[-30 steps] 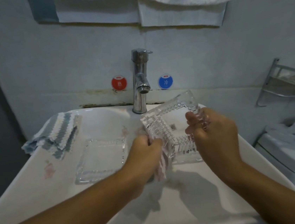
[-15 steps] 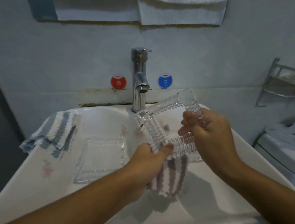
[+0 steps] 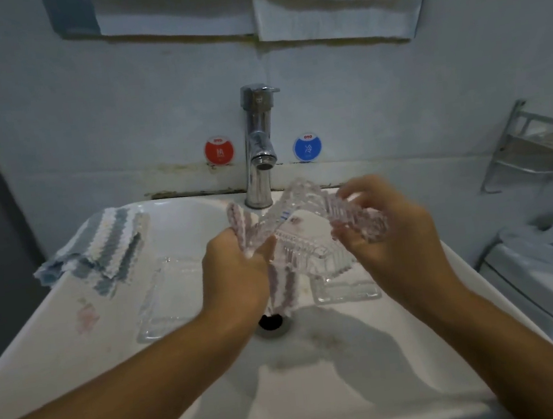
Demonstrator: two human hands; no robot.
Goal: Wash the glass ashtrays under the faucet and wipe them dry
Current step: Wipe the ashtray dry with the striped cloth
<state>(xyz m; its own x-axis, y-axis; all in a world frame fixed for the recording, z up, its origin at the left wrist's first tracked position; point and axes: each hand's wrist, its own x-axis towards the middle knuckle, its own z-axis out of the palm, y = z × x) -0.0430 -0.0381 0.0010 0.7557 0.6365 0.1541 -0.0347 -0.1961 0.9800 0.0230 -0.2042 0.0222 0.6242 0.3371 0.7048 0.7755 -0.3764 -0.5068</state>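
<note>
Just right of frame centre, below the faucet [image 3: 260, 149], the ribbed glass ashtray [image 3: 309, 236] is held tilted over the sink [image 3: 197, 373], its long axis running from lower left to upper right between both hands. The left hand [image 3: 241, 275] pinches the striped cloth [image 3: 282, 286] against its near-left edge; the right hand [image 3: 377, 229] grips the right rim with curled fingers. Wiping probably depends on the right hand turning it.

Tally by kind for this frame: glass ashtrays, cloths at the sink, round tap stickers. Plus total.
Clear square glass ashtrays: 3 (held, lying left in the basin, lying right)
Striped cloths: 2 (pink in left hand, blue on rim)
Round stickers: 2 (red, blue)
Total: 7
</note>
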